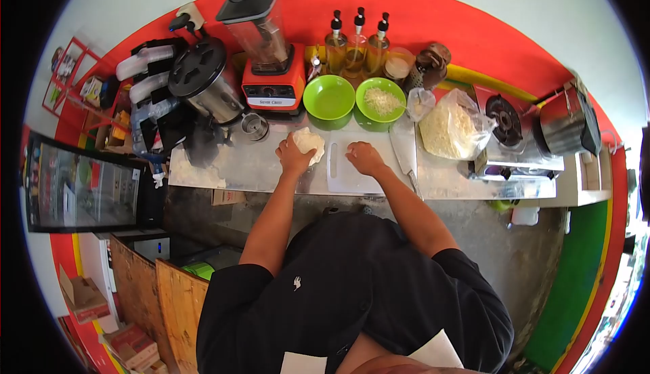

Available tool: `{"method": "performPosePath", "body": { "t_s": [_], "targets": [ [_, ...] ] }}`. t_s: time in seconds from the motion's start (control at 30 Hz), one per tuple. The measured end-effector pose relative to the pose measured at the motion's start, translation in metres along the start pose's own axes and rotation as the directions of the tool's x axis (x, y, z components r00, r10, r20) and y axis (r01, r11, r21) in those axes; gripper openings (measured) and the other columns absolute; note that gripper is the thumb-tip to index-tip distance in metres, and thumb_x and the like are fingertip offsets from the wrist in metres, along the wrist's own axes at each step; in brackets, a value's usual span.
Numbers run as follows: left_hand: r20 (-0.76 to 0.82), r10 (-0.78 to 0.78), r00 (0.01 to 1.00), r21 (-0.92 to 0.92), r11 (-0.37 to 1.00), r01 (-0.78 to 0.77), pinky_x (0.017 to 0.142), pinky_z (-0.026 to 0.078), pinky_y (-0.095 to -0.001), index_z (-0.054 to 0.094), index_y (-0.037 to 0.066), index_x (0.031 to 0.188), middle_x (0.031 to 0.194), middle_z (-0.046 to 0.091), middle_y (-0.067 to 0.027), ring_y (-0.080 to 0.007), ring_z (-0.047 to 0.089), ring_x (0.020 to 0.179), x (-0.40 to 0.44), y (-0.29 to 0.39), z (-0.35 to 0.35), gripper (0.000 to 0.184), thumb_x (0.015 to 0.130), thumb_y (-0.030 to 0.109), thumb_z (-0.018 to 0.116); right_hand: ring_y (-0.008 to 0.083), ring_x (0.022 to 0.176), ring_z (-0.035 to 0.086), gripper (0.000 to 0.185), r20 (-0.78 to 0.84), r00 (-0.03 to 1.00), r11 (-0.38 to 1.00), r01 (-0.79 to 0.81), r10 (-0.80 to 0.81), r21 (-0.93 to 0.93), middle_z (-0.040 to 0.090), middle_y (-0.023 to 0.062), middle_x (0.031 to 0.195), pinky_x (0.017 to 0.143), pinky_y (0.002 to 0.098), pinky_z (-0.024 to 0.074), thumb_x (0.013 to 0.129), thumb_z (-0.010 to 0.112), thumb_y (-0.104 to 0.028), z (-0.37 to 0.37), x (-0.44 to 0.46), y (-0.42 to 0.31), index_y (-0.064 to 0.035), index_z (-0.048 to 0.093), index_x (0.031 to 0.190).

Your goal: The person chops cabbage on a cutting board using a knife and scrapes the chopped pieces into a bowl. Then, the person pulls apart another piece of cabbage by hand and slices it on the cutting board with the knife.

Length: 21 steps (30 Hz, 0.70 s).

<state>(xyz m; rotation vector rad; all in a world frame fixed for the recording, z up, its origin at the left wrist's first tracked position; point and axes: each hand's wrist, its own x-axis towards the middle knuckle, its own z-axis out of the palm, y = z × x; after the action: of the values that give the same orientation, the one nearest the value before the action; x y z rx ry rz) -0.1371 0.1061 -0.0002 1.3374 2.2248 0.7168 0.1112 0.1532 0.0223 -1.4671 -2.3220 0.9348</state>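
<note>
A pale lump of dough (309,145) lies on the metal counter, left of the white cutting board (349,183). My left hand (295,156) is closed round the dough's left side. Over the board, my right hand (365,158) is curled with its fingers together; whatever it may hold is too small to make out. An empty-looking green bowl (329,99) stands behind the dough. Beside it, a second green bowl (365,117) holds pale shredded food (382,101). A large knife (402,152) lies along the board's right side.
Behind the counter (237,171) stand a red blender (272,89), a steel pot with black lid (206,79) and pump bottles (357,47). To the right are a bag of pale shreds (449,127) and a gas stove (506,120). A metal cup (254,127) sits left.
</note>
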Motion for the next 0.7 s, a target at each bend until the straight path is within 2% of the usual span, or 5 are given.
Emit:
{"method": "performPosePath", "body": {
  "t_s": [0.13, 0.2, 0.3, 0.37, 0.7],
  "targets": [
    [-0.071, 0.146, 0.987, -0.052, 0.987, -0.150, 0.110, 0.038, -0.0490, 0.041, 0.013, 0.147, 0.145, 0.044, -0.0180, -0.0412, 0.040, 0.134, -0.003, -0.005, -0.001, 0.097, 0.063, 0.020, 0.090, 0.0353, 0.096, 0.069, 0.034, 0.057, 0.998, 0.993, 0.016, -0.023, 0.119, 0.073, 0.0186, 0.100, 0.088, 0.0427, 0.0548, 0.089, 0.070, -0.025, 0.018, 0.028, -0.012, -0.0017, 0.069, 0.113],
    [-0.012, 0.228, 0.974, -0.300, 0.928, -0.221, 0.111, 0.039, -0.0468, 0.042, 0.013, 0.147, 0.146, 0.045, -0.0165, -0.0382, 0.044, 0.135, -0.006, 0.001, -0.004, 0.099, 0.060, 0.014, 0.090, 0.0341, 0.096, 0.070, 0.037, 0.070, 0.998, 0.987, -0.007, -0.004, 0.159, 0.073, 0.0174, 0.101, 0.088, 0.0417, 0.0548, 0.090, 0.069, -0.026, 0.025, 0.036, -0.019, -0.0019, 0.067, 0.118],
    [-0.039, 0.344, 0.938, -0.271, 0.900, -0.341, 0.114, 0.040, -0.0434, 0.047, 0.009, 0.144, 0.141, 0.051, -0.0166, -0.0371, 0.045, 0.136, -0.013, 0.015, -0.016, 0.092, 0.061, 0.003, 0.085, 0.0282, 0.092, 0.070, 0.052, 0.048, 0.999, 0.948, -0.032, 0.018, 0.316, 0.072, 0.0146, 0.106, 0.083, 0.0397, 0.0556, 0.092, 0.069, -0.030, 0.031, 0.040, -0.021, -0.0035, 0.058, 0.135],
    [-0.066, 0.388, 0.919, -0.254, 0.885, -0.391, 0.114, 0.040, -0.0430, 0.049, 0.009, 0.142, 0.141, 0.051, -0.0166, -0.0368, 0.046, 0.135, -0.021, 0.026, -0.024, 0.088, 0.062, 0.001, 0.084, 0.0216, 0.092, 0.067, 0.064, 0.251, 0.950, 0.790, -0.295, 0.184, 0.537, 0.069, 0.0125, 0.112, 0.080, 0.0367, 0.0552, 0.094, 0.069, -0.033, 0.027, 0.042, -0.025, -0.0046, 0.047, 0.147],
    [-0.019, 0.601, 0.799, -0.504, 0.684, -0.527, 0.112, 0.041, -0.0400, 0.058, 0.007, 0.132, 0.138, 0.052, -0.0161, -0.0335, 0.051, 0.130, -0.013, 0.117, -0.069, 0.064, 0.071, -0.004, 0.076, 0.0178, 0.091, 0.061, 0.072, 0.331, 0.933, 0.348, -0.359, 0.141, 0.866, 0.062, 0.0082, 0.116, 0.079, 0.0359, 0.0548, 0.095, 0.070, -0.038, -0.020, 0.004, -0.032, -0.0063, 0.038, 0.152]
  ]
}}
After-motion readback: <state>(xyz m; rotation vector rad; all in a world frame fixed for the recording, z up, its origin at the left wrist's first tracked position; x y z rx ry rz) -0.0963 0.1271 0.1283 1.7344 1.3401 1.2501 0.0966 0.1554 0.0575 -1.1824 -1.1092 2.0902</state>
